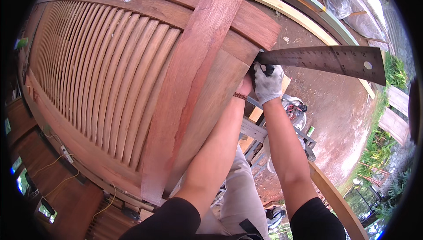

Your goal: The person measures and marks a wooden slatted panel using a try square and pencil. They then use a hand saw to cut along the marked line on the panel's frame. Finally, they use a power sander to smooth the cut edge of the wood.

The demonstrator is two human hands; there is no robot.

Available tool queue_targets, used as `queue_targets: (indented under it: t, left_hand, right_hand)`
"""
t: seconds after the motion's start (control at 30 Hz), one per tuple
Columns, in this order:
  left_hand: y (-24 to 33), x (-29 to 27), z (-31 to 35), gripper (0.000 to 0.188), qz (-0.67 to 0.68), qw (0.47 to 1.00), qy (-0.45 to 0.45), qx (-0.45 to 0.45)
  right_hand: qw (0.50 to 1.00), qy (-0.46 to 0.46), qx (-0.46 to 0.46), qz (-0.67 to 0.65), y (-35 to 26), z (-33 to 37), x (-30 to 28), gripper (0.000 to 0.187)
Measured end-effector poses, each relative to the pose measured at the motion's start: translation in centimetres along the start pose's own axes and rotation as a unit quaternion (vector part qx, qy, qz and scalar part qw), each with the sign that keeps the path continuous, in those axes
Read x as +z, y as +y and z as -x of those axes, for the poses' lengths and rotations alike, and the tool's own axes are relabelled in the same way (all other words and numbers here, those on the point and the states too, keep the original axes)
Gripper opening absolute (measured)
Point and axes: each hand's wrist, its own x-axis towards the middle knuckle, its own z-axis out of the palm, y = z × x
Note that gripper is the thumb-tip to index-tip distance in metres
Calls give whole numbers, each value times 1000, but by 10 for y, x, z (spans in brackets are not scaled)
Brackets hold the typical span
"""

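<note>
A louvered wooden panel (110, 81) lies in front of me, its slats running across the left. A reddish-brown board (194, 77) lies across the panel near its right end. My right hand (269, 82), in a white and black work glove, is closed at the near end of a dark metal ruler (326, 58) by the panel's right edge. The ruler sticks out to the right past the wood, with a round hole at its far end. My left hand (246, 85) is bare, with a beaded bracelet at the wrist. It is close beside the glove against the panel's edge, its fingers hidden.
A white bucket (294, 110) with tools stands below the right forearm, beside a metal stand (308, 145). Long pale timber (304, 17) lies on the ground at the far right. A yellow cord (59, 158) hangs at the lower left. A wooden beam (335, 196) is at the lower right.
</note>
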Motion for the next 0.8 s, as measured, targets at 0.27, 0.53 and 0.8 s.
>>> queue_targets:
  t: [0.27,0.53,0.8]
  left_hand:
    - [-11,-7,-21,53,-316,927,-68,193]
    - [13,5,-11,57,-232,950,-54,200]
    - [20,-2,32,41,-707,656,-35,262]
  right_hand:
    - [999,37,-7,-34,-13,12,-42,20]
    - [971,-16,113,-209,-71,79,-57,32]
    - [973,-67,76,-207,-102,65,-35,30]
